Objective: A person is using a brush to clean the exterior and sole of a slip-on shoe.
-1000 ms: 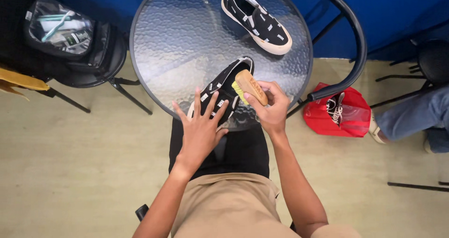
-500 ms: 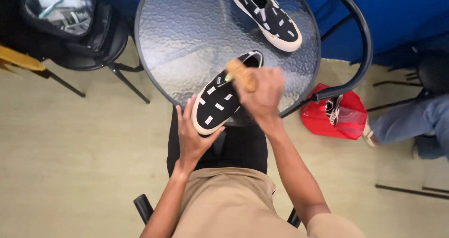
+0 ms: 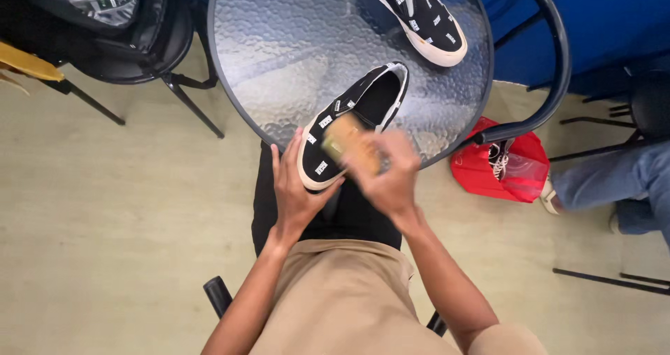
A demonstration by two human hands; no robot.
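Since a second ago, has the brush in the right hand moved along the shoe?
Yes. The brush has slid from the shoe's opening toward its toe, nearer the table's rim.

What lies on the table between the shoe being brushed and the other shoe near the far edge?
Nothing: in the head view, only bare textured glass of the round table separates the near slip-on shoe from the far slip-on shoe.

The round surface (image 3: 279, 55) is textured, pebbled glass with a glossy sheen, ringed by a dark metal rim. The nearer shoe (image 3: 352, 135) looks like matt black cloth with a smooth pale rubber sole, and the brush (image 3: 349, 144) looks wooden; the red bag (image 3: 488, 170) is shiny thin plastic.
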